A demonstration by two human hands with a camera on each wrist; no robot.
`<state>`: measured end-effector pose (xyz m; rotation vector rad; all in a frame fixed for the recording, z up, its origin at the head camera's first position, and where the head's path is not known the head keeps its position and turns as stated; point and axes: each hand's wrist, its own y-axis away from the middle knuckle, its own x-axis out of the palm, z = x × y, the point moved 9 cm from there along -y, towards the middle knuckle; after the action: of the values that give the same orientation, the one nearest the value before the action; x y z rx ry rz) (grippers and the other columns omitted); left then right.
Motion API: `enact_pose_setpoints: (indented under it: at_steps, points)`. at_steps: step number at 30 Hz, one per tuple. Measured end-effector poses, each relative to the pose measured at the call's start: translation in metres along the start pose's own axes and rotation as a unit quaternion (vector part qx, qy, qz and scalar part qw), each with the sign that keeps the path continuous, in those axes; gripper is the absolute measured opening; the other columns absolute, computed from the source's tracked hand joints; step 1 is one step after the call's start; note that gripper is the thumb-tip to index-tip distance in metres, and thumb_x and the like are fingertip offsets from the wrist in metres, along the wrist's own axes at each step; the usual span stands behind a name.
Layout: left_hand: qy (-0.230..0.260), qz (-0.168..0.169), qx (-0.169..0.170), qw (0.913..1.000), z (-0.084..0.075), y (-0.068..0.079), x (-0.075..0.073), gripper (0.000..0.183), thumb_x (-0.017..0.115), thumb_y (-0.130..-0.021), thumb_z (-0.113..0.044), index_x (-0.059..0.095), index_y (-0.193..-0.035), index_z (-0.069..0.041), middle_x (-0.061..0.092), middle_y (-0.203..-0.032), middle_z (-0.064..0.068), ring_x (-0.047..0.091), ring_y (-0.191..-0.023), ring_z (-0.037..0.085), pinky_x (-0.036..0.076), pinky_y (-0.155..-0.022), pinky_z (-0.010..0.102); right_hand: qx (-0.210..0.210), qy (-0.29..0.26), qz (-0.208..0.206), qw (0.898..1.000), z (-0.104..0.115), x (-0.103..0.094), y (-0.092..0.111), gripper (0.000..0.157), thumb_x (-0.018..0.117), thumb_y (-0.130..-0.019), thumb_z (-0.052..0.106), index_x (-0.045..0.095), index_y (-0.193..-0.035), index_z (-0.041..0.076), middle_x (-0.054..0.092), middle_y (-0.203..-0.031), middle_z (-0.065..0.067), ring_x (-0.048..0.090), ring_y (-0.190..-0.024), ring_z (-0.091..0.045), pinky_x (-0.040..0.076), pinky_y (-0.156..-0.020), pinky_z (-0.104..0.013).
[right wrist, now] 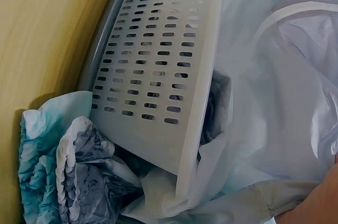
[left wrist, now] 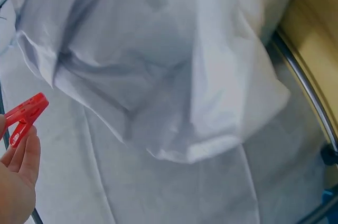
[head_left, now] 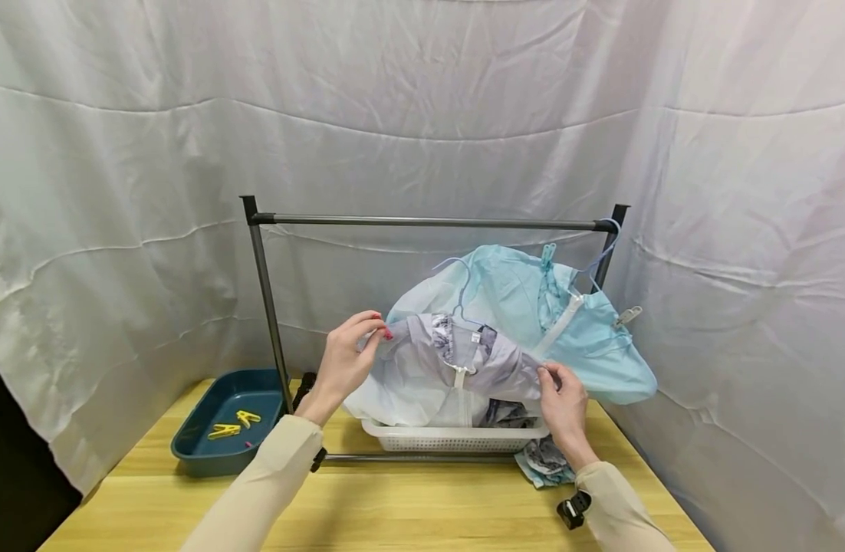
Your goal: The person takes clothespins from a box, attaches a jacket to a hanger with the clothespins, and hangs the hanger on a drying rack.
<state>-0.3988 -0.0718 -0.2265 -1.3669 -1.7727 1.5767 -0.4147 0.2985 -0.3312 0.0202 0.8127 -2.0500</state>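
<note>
A lavender-and-white garment [head_left: 422, 376] with a ruffled neck and a white zipper hangs spread on a thin blue hanger [head_left: 464, 287]. In the left wrist view, my left hand [head_left: 343, 364] pinches a red clothespin [left wrist: 29, 113] by its handles, close to the garment's left shoulder in the head view. My right hand [head_left: 566, 406] pinches the opposite shoulder end between thumb and fingers. Behind it, a turquoise garment [head_left: 512, 299] hangs from the rack's right end, with a turquoise clothespin [head_left: 548, 255] and a grey clothespin [head_left: 628, 316] on it.
A metal rack [head_left: 422, 221] stands on the wooden table [head_left: 422, 514]. Beneath the garments sits a white perforated basket [head_left: 457, 442]. Folded cloth [head_left: 543, 464] lies by its right corner. At left, a dark teal basin [head_left: 215, 465] holds yellow clothespins [head_left: 224, 431].
</note>
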Motion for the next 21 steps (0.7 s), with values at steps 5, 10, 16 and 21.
enact_pose_setpoints:
  at_steps: [5, 10, 16, 21]
  points:
    - [0.01, 0.011, 0.042, 0.999, -0.02, -0.007, 0.016, 0.01, 0.071, -0.085, 0.004, 0.075, -0.094, 0.003, 0.071, -0.106, 0.016, 0.07, -0.099, 0.026, 0.057, -0.084, 0.036, -0.006, 0.003, -0.005, 1.0, 0.0, 0.0, -0.001, 0.025, 0.055, -0.101, 0.024, 0.069, -0.111, 0.006, 0.067, -0.107, -0.012, 0.054, -0.083, -0.014, 0.042, -0.066, -0.02]
    - [0.024, 0.012, 0.082, 0.9963, -0.036, -0.011, 0.03, 0.01, 0.071, -0.085, 0.006, 0.075, -0.094, 0.005, 0.072, -0.104, 0.017, 0.071, -0.094, 0.025, 0.058, -0.081, 0.033, -0.006, 0.004, -0.006, 1.0, 0.001, 0.001, 0.0, 0.026, 0.055, -0.101, 0.025, 0.068, -0.113, 0.006, 0.067, -0.107, -0.012, 0.054, -0.083, -0.013, 0.042, -0.066, -0.02]
    - [0.033, 0.01, 0.088, 0.9955, -0.048, -0.014, 0.042, 0.01, 0.072, -0.083, 0.007, 0.075, -0.092, 0.005, 0.072, -0.103, 0.015, 0.071, -0.094, 0.025, 0.057, -0.083, 0.029, -0.008, -0.002, -0.003, 1.0, 0.002, 0.001, 0.001, 0.026, 0.055, -0.101, 0.025, 0.068, -0.113, 0.006, 0.067, -0.108, -0.012, 0.056, -0.086, -0.016, 0.043, -0.067, -0.021]
    - [0.025, 0.013, 0.103, 0.9943, -0.062, -0.017, 0.054, 0.011, 0.073, -0.082, 0.006, 0.075, -0.092, 0.003, 0.073, -0.104, 0.015, 0.07, -0.099, 0.026, 0.055, -0.09, 0.028, -0.01, -0.002, -0.004, 1.0, 0.002, 0.001, 0.001, 0.026, 0.056, -0.101, 0.025, 0.069, -0.112, 0.005, 0.068, -0.106, -0.012, 0.054, -0.081, -0.011, 0.043, -0.065, -0.021]
